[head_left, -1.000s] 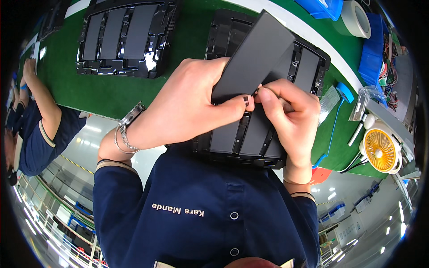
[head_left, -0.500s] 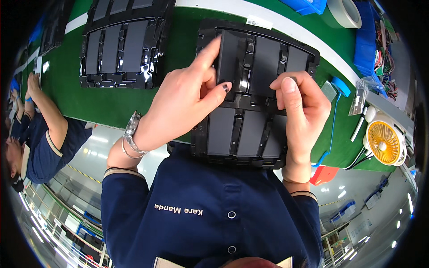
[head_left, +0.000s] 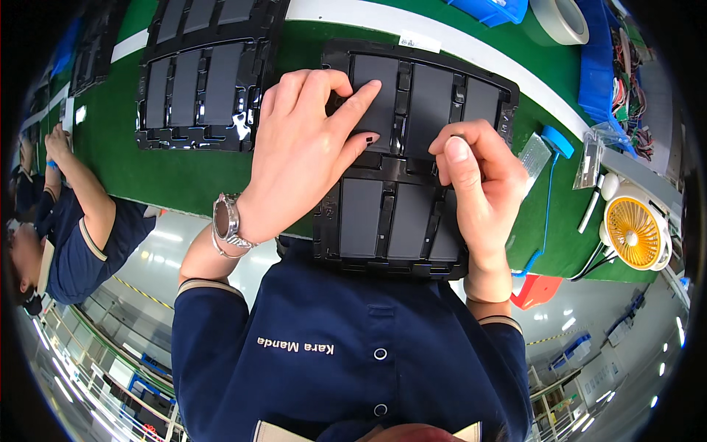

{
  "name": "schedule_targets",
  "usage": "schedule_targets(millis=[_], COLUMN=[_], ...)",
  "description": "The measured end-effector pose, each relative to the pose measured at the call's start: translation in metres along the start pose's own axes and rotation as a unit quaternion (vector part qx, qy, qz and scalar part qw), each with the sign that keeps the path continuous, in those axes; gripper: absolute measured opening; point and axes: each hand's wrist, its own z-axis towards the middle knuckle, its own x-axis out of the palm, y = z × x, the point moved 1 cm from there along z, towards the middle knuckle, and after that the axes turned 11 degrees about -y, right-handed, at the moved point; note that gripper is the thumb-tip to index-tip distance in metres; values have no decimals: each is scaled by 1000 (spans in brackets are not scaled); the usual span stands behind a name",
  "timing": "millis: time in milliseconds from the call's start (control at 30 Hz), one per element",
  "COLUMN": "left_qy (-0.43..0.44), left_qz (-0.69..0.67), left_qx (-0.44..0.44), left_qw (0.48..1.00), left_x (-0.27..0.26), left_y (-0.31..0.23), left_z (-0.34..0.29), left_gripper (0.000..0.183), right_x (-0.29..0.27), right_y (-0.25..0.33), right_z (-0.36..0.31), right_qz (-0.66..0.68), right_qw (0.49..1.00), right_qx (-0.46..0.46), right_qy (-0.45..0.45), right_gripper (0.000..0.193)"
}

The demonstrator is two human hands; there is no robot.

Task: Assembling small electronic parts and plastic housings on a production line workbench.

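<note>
A black plastic tray (head_left: 398, 168) lies before me with flat dark grey rectangular panels in its compartments. My left hand (head_left: 302, 140) reaches over the tray's left side, its fingers apart. Its index fingertip rests on the far-left panel (head_left: 374, 70), and its thumb is above the same panel's near end. That panel lies flat in its slot. Over the right half of the tray is my right hand (head_left: 482, 184), thumb and fingers curled together; whatever they may hold is hidden. The hand partly covers the near-right panel (head_left: 444, 239).
Another black tray (head_left: 193, 136) with similar panels sits to the left on the green table (head_left: 177, 173). At right are a clear plastic piece (head_left: 532, 156), a blue cord (head_left: 546, 214), a small yellow-and-white fan (head_left: 632, 232) and a blue bin (head_left: 598, 74). A co-worker (head_left: 81, 214) is at far left.
The far-left panel was tilted up at its left edge and now lies flat. My left index finger has moved from that edge onto the panel. My right hand has shifted slightly left.
</note>
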Motion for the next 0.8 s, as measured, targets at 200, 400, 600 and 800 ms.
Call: schedule_targets(millis=[200, 400, 600, 800], left_qy=[13, 93, 81, 76], left_qz=[-282, -502, -494, -473], left_qx=[-88, -240, -196, -171], left_qw=[955, 826, 843, 861], left_x=[-7, -12, -14, -16], left_y=[3, -1, -6, -6], left_z=[0, 0, 2, 6], left_gripper=[48, 52, 60, 62], right_x=[5, 11, 14, 13], right_y=[7, 12, 10, 11], right_z=[0, -3, -3, -2], right_qz=[-47, -65, -88, -117], right_qw=[995, 983, 979, 972], right_qx=[-37, -96, -132, -163], right_qy=[78, 144, 127, 123], right_gripper=[9, 8, 10, 14])
